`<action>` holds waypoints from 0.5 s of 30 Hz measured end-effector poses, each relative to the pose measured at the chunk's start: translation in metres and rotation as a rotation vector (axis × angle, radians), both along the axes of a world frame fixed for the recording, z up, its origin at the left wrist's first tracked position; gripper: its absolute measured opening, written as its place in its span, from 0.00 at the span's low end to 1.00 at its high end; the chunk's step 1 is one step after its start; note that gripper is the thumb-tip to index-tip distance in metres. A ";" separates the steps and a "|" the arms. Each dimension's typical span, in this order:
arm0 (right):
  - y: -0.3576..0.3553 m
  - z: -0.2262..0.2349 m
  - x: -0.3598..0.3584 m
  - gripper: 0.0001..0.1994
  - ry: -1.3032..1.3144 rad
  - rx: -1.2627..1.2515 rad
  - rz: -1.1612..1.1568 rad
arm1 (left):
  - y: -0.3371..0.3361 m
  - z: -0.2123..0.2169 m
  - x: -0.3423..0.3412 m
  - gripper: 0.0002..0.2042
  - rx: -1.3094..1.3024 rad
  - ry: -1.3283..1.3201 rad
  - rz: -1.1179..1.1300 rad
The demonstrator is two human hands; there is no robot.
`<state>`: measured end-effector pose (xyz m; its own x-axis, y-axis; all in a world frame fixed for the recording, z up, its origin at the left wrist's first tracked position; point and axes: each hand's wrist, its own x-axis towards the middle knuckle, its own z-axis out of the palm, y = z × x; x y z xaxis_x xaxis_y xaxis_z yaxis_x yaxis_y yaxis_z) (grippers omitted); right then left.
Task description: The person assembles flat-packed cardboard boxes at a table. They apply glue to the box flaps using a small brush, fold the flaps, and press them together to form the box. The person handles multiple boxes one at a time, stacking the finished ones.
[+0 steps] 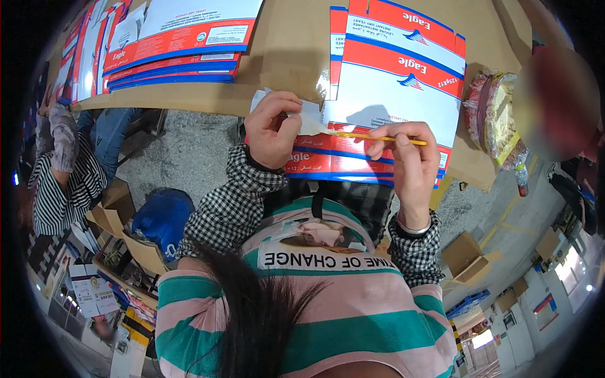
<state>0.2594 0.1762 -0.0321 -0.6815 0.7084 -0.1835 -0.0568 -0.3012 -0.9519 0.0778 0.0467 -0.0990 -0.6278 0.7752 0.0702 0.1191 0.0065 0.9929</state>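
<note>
My left hand [275,131] pinches a small white sheet of paper [311,120] between thumb and fingers, over the near edge of the table. In my right hand [409,165] is a thin yellow stick [362,137], lying nearly level and pointing left. Its pale tip meets the right corner of the paper; whether it is a pencil or a brush I cannot make out. Both hands are above a flat carton blank [397,104], printed white, red and blue, whose near end overhangs the table edge. More of the same blanks lie partly under it.
Stacked carton blanks [179,60] lie at the far left of the cardboard-covered table [287,63]. A round bundle in yellowish wrapping [498,113] sits at the right edge. A blue bag [165,217] and open boxes stand on the floor. People are at left and right.
</note>
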 end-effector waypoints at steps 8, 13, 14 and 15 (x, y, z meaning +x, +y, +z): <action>-0.003 0.005 0.002 0.05 -0.008 0.009 -0.005 | 0.001 -0.001 0.001 0.06 -0.002 -0.024 0.027; -0.004 0.007 -0.005 0.05 -0.026 0.038 0.035 | 0.001 -0.003 0.002 0.06 0.015 -0.034 0.033; -0.004 0.008 -0.003 0.05 -0.028 0.027 0.053 | 0.000 -0.002 0.001 0.06 0.007 -0.029 0.031; -0.003 0.010 -0.002 0.05 -0.030 0.017 0.071 | 0.000 -0.001 0.001 0.06 -0.002 -0.023 0.029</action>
